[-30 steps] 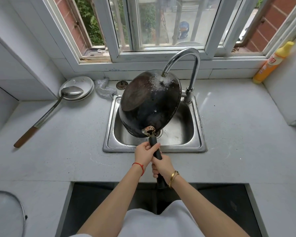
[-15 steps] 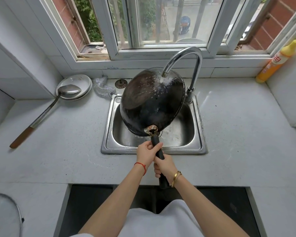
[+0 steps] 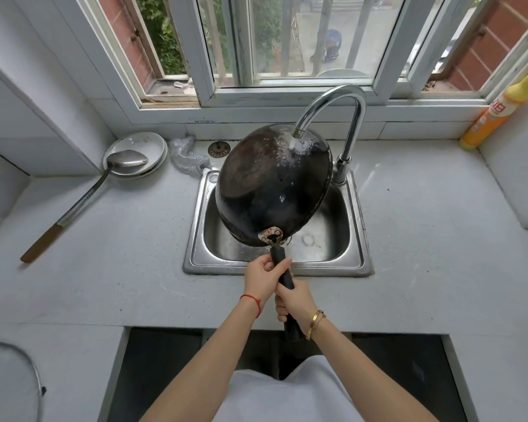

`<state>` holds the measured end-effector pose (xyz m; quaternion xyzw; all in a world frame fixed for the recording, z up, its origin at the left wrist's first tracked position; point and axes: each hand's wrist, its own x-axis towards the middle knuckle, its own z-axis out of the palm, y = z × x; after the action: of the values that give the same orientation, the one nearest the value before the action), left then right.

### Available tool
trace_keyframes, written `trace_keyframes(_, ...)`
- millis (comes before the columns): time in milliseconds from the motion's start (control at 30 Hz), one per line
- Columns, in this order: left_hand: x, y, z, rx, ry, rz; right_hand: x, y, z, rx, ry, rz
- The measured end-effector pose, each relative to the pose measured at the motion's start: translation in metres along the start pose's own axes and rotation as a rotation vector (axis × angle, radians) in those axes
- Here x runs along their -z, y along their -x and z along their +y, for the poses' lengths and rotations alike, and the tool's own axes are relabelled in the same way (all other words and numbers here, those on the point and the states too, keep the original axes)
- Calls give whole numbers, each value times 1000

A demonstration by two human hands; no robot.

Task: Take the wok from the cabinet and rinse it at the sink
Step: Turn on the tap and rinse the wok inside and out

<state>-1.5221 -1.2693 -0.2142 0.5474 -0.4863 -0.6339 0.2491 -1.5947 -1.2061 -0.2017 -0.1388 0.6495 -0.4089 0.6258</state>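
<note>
The black wok (image 3: 272,187) is held bottom-up and tilted over the steel sink (image 3: 195,233). Water from the curved chrome faucet (image 3: 345,117) splashes on its upper right rim. Both my hands grip its long black handle (image 3: 282,269). My left hand (image 3: 264,277), with a red string on the wrist, holds the part nearer the wok. My right hand (image 3: 293,301), with a gold bracelet, grips just behind it. The wok's inside is hidden.
A long ladle (image 3: 83,202) rests on stacked white plates (image 3: 147,144) at the back left, beside a steel scrubber (image 3: 186,156) and a drain strainer (image 3: 218,149). An orange detergent bottle (image 3: 494,114) leans at the right. A glass lid (image 3: 13,385) lies bottom left. An open dark cabinet (image 3: 165,360) is below.
The wok has shifted slightly right and up under the spout, so the water now strikes its upper right rim. Both hands keep their grip on the handle.
</note>
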Motion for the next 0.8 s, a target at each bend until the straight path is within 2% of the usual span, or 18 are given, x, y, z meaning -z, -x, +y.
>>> trace_keyframes(800, 0, 10, -7, -21, -72, -26, -4, 16, 10, 2, -50, 26)
